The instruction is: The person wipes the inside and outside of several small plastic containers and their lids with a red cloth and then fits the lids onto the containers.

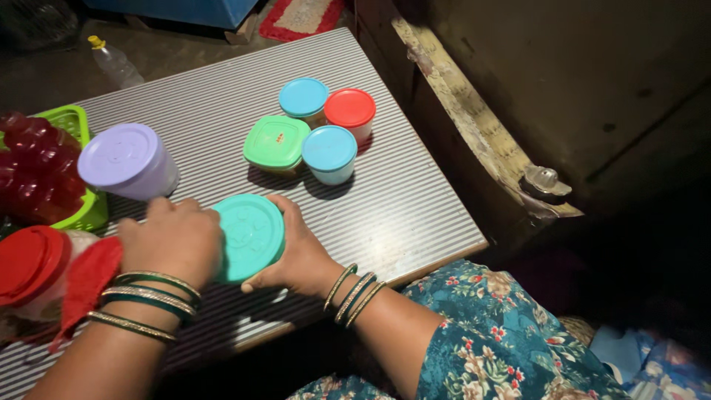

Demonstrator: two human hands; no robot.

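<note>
Both my hands hold a round container with a teal lid (252,235) near the front edge of a striped grey table (415,200). My left hand (172,241) grips its left side. Against its right side and underside rests my right hand (300,255), fingers curled around it. Both wrists wear bangles. A jar with a lilac lid (126,159) lies just behind my left hand.
Farther back stand a green square-lidded box (277,142), two blue-lidded tubs (329,152) (304,98) and a red-lidded tub (350,111). At left are a green basket (78,130) with a red item, a red-lidded jar (29,267) and a red cloth. A plastic bottle (115,63) lies on the floor.
</note>
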